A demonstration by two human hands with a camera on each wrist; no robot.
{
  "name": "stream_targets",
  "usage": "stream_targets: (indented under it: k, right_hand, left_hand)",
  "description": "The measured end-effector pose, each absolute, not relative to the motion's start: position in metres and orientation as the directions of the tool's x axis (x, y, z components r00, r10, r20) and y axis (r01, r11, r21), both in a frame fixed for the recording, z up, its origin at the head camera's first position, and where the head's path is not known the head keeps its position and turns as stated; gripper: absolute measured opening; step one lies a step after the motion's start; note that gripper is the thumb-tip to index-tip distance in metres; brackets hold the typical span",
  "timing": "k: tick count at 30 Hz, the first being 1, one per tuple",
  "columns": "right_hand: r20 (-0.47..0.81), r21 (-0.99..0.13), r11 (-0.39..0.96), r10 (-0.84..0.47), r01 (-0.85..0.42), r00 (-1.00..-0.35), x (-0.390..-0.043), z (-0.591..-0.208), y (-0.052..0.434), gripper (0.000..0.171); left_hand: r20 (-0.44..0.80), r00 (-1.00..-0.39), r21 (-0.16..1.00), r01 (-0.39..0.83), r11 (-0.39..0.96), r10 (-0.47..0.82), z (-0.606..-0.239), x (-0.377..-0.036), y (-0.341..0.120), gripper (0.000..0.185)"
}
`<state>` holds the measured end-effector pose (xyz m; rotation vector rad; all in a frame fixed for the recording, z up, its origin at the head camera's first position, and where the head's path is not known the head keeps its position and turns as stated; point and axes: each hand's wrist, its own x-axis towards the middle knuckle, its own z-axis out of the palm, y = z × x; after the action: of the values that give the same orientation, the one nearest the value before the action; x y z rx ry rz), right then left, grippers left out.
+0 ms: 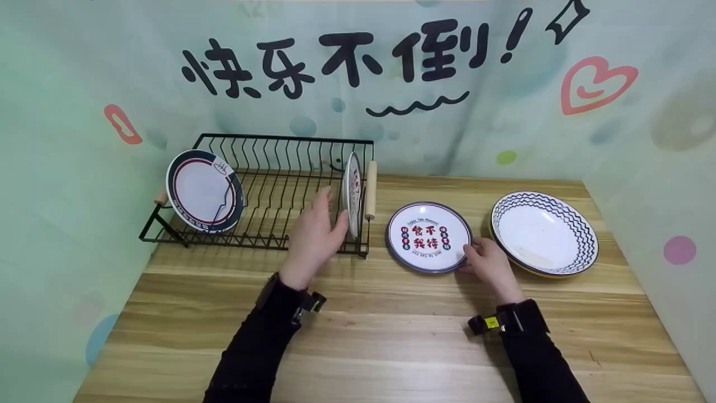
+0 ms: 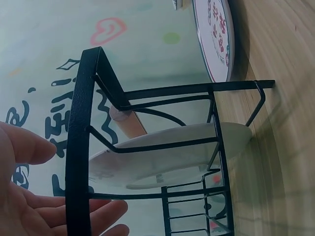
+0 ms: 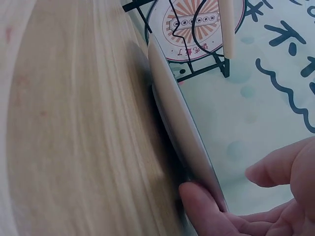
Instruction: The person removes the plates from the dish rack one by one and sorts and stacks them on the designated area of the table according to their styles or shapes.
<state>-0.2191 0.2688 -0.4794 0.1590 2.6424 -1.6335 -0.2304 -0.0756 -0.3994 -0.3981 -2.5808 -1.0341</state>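
Plate point(image 1: 428, 237) with red lettering is lying flat on the table point(image 1: 391, 336), between the rack point(image 1: 263, 190) and a wavy-rimmed bowl point(image 1: 543, 233). My right hand point(image 1: 488, 263) is pinching its near right edge, thumb under the rim, a narrow grip. My left hand point(image 1: 314, 235) is hovering with fingers loose and wide, holding nothing, just beside an upright plate point(image 1: 352, 193) standing at the rack's right end. Another plate point(image 1: 204, 190) is leaning at the left end.
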Motion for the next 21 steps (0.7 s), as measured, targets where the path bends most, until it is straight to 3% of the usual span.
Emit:
stream_targets:
  k: [5,12,17,21]
  right_hand:
    - [-0.073,-0.852,0.514,0.074,0.101,-0.995,-0.216,-0.475,0.267,0.047]
    - [-0.004,-0.66,0.75,0.052,0.042,-0.999,-0.21,-0.464,0.268,0.048]
    - [0.053,-0.65,0.76,0.031,-0.011,-0.998,-0.207,-0.457,0.266,0.062]
    - [0.113,-0.658,0.752,0.033,-0.05,-0.993,-0.204,-0.452,0.263,0.062]
  left_hand:
    - [0.368,-0.921,0.619,0.346,0.706,0.128,-0.396,-0.234,-0.075,0.058]
    - [0.346,-0.93,0.605,0.321,0.728,0.123,-0.39,-0.236,-0.072,0.06]
    - [0.315,-0.94,0.57,0.295,0.767,0.128,-0.386,-0.24,-0.07,0.063]
    - [0.294,-0.948,0.566,0.275,0.777,0.122,-0.383,-0.242,-0.069,0.067]
